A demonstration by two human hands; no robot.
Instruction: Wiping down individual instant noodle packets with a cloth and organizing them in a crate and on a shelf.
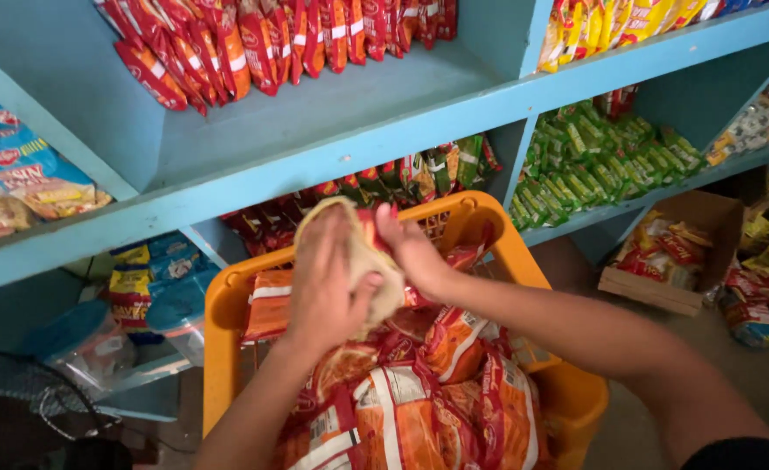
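Head view: above the orange basket point(228, 300) heaped with orange snack packets point(419, 400), the left hand point(328, 283) wraps closed around a beige cloth point(376, 265) while the right hand point(411, 248) pinches its far edge, seemingly to wipe a packet.

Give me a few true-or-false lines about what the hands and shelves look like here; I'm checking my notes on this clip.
1. Both hands hold a beige cloth above the basket. True: the left hand and right hand are on the beige cloth.
2. The basket is blue. False: the basket is orange-yellow.
3. The basket holds orange and red snack packets. True: the packets fill it.
4. The green packets sit on the top shelf. False: the green packets are on a lower shelf at right; the red packets hang on the top one.
5. The cardboard box stands inside the basket. False: the cardboard box sits on the floor to the right.
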